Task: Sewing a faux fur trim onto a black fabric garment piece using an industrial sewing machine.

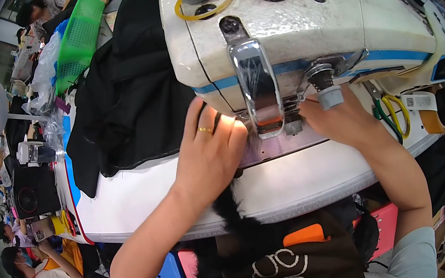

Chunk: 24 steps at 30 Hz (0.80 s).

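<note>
A white sewing machine [297, 22] with a blue stripe fills the upper right, its needle area lit from below. My left hand [209, 150], a gold ring on one finger, is left of the presser area with fingers bent and thumb side hidden. From under it a black furry strip [227, 205] hangs over the table's front edge; the hand appears closed on this strip. On the other side of the needle, my right hand [338, 115] reaches in behind the thread-tension knob [329, 96]. Its fingertips are mostly hidden. Black cloth [128, 95] lies piled beyond my left hand.
The white table [144, 195] has a measuring tape [303, 207] along its front edge. Green- and yellow-handled scissors [396, 114] and a tape roll [432, 120] lie to the right. A green basket [79, 39] stands far left. Other people sit at the left.
</note>
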Each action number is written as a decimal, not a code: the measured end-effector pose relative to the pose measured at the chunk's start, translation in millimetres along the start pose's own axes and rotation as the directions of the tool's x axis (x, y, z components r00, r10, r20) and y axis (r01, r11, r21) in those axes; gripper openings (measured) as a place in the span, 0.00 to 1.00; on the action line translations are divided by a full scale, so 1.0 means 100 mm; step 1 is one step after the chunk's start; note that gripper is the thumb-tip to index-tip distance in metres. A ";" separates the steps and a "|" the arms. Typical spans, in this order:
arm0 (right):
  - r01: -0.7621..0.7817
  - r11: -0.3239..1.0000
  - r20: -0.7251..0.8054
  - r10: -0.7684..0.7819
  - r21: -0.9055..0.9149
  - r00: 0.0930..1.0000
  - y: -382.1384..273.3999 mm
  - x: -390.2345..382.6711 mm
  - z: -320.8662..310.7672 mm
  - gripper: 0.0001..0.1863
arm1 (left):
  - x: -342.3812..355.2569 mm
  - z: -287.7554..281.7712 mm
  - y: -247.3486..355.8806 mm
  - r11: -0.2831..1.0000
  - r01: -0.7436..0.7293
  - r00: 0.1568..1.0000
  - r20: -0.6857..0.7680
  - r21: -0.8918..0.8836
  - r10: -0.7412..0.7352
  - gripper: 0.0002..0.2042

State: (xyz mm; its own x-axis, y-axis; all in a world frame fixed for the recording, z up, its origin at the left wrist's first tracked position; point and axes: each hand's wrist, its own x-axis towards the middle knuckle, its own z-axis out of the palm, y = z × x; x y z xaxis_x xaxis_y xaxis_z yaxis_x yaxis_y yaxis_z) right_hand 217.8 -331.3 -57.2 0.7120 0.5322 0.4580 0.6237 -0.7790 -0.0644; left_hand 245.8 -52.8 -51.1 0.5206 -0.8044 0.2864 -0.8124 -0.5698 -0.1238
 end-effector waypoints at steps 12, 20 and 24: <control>0.079 0.987 0.023 -0.083 0.141 0.996 -0.17 0.10 -0.14 0.13 | -0.05 -0.01 0.11 0.999 -0.010 0.999 -0.031 -0.043 0.009 0.10; 0.006 0.988 0.112 -0.023 0.152 0.993 -0.12 0.04 0.23 0.06 | 0.18 0.15 -0.37 0.985 0.096 0.993 0.086 -0.143 -0.084 0.09; 0.004 0.999 0.115 0.002 -0.052 0.993 -0.06 0.11 0.32 0.07 | 0.39 0.25 -0.65 0.999 -0.022 1.000 0.008 0.046 0.021 0.12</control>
State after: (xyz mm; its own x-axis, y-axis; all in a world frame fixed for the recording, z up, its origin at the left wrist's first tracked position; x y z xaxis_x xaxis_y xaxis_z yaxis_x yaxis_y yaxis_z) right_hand 232.3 -310.0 -79.5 0.7454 0.5653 0.3533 0.6091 -0.7929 -0.0162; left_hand 325.0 -51.3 -55.7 0.5053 -0.8177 0.2757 -0.8105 -0.5594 -0.1736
